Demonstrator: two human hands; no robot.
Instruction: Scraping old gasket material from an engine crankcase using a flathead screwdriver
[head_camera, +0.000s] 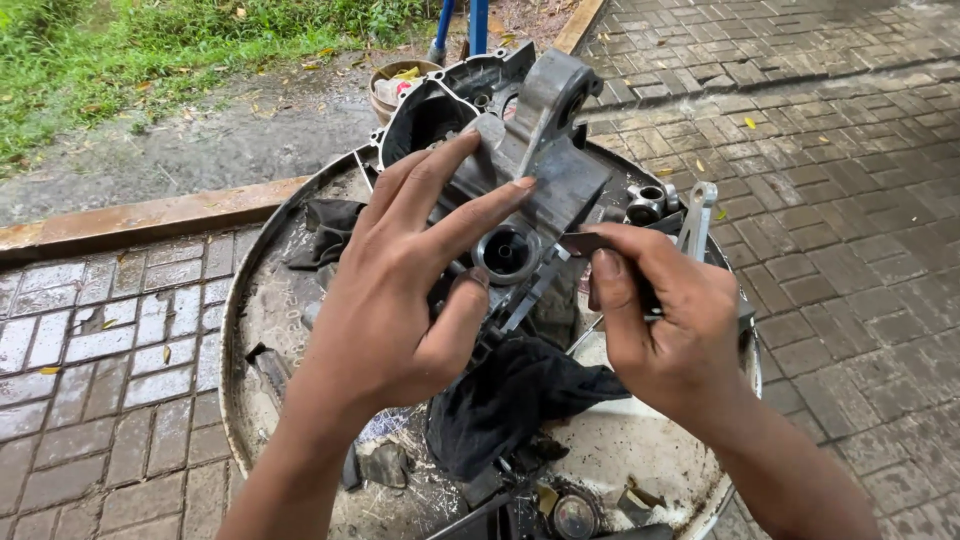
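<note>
Gripping engine casing (545, 150) with our left hand (400, 290), fingers spread; right hand (670, 330) pinches dark tool (590, 243), tip pointing left at casing.

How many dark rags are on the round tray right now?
2: one black rag lies below the engine casing between the hands; another dark rag sits at the tray's left edge. More may be hidden beneath the casing.

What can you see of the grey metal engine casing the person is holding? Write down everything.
The grey metal engine casing looks like cast aluminium, dull and grimy. It has a round bore near its lower middle, a large round cavity upper left, and a lug on top. It stands tilted over a round metal drum top. The left hand grips its face; the right hand presses a dark tool against it.
</note>
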